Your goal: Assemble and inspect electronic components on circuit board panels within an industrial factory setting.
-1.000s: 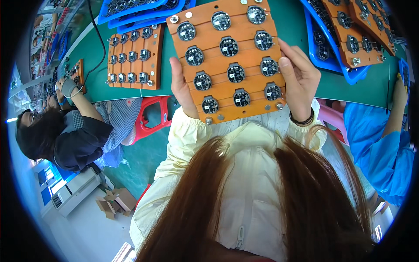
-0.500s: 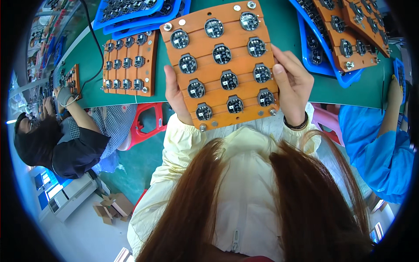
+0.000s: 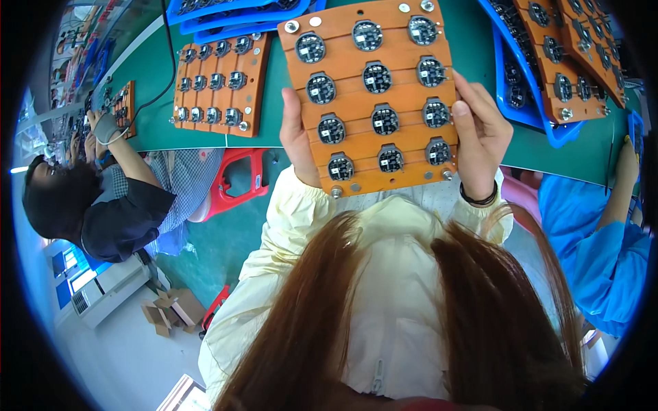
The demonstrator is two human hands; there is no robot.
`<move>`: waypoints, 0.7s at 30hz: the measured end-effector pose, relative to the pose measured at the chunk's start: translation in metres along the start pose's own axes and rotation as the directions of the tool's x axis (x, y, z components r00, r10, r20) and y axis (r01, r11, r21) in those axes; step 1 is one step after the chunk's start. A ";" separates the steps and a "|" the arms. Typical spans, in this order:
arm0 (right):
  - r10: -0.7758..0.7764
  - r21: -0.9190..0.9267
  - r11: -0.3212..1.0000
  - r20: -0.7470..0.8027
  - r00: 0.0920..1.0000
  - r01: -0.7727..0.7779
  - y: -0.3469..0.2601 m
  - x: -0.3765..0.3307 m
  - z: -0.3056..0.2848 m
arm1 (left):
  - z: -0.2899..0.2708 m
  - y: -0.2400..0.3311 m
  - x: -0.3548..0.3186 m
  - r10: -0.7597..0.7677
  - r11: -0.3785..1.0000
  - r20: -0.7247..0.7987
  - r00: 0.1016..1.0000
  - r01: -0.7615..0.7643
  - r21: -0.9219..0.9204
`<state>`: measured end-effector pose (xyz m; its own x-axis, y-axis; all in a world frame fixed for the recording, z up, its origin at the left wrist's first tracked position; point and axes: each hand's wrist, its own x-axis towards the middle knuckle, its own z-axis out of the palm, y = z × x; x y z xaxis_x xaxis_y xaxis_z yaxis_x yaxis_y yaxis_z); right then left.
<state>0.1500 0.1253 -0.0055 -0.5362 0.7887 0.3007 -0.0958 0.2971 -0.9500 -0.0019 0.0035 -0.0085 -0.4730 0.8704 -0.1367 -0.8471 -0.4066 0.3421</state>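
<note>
Between my two hands I hold up an orange fixture board point(image 3: 356, 65), its face toward me. Rows of small round black electronic modules point(image 3: 385, 120) sit in it, and silver pins stand at its corners. My left hand point(image 3: 299, 140) grips the left edge, thumb up along the side and the other fingers hidden behind the board. At the right edge my right hand point(image 3: 482, 130) is closed on the board, thumb on the near side and fingers behind. A dark band circles my right wrist.
On the green table point(image 3: 274, 109) a similar orange board point(image 3: 259, 96) lies to the left. Blue trays point(image 3: 250, 19) of modules stand at the back; more blue trays point(image 3: 504, 103) bear orange boards point(image 3: 582, 106) at right. A red stool point(image 3: 236, 188) and co-workers point(image 3: 137, 205) flank me.
In the view, the held board and my hands have shifted right and slightly up. The table and trays have shifted right as well. My grip on the board looks the same.
</note>
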 end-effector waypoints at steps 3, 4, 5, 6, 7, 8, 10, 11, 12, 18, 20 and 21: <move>0.050 -0.050 0.998 0.021 0.999 -0.048 -0.006 -0.001 -0.002 | 0.001 -0.001 0.001 -0.026 0.998 0.018 1.000 0.027 -0.052; 0.055 -0.072 0.996 0.018 0.998 -0.054 -0.006 -0.001 -0.002 | 0.002 -0.001 0.001 -0.021 0.999 0.016 1.000 0.021 -0.047; 0.052 -0.029 0.998 0.008 0.999 -0.052 -0.005 -0.001 -0.001 | 0.002 -0.001 0.001 -0.022 0.999 0.014 1.000 0.022 -0.048; 0.051 -0.023 0.998 0.010 0.999 -0.051 -0.005 -0.001 -0.001 | 0.002 -0.001 0.001 -0.023 0.999 0.012 1.000 0.024 -0.049; 0.057 -0.023 0.998 0.010 0.998 -0.057 -0.007 -0.002 -0.002 | 0.002 -0.002 0.000 -0.009 1.000 -0.011 1.000 0.008 -0.029; 0.063 -0.023 0.998 0.010 0.998 -0.063 -0.008 -0.002 -0.003 | 0.002 -0.002 -0.001 -0.004 1.000 -0.013 1.000 0.003 -0.027; 0.059 -0.036 0.998 0.015 0.998 -0.059 -0.009 -0.002 -0.003 | 0.001 -0.002 -0.001 -0.015 1.000 -0.016 1.000 0.015 -0.009; 0.056 -0.052 0.997 0.016 0.998 -0.055 -0.009 -0.002 -0.003 | 0.001 -0.002 -0.001 -0.015 1.000 -0.015 1.000 0.015 -0.010; 0.055 -0.053 0.997 0.017 0.998 -0.054 -0.008 -0.002 -0.004 | 0.002 -0.001 0.000 -0.029 1.000 -0.023 0.999 0.029 -0.009; 0.046 -0.068 0.997 0.033 0.998 -0.044 -0.008 -0.002 -0.002 | 0.004 0.000 -0.002 -0.063 0.997 -0.044 0.997 0.062 -0.041; 0.049 -0.105 0.993 0.022 0.999 -0.046 -0.011 -0.002 -0.002 | 0.005 0.000 -0.002 -0.073 0.995 -0.031 0.997 0.071 -0.065; 0.046 -0.105 0.994 0.023 0.999 -0.043 -0.011 -0.002 -0.002 | 0.005 -0.001 -0.002 -0.075 0.996 -0.038 0.996 0.073 -0.058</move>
<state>0.1543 0.1214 0.0047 -0.5591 0.7889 0.2551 0.0156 0.3176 -0.9481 0.0007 0.0036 -0.0039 -0.4168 0.8873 -0.1975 -0.8919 -0.3573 0.2771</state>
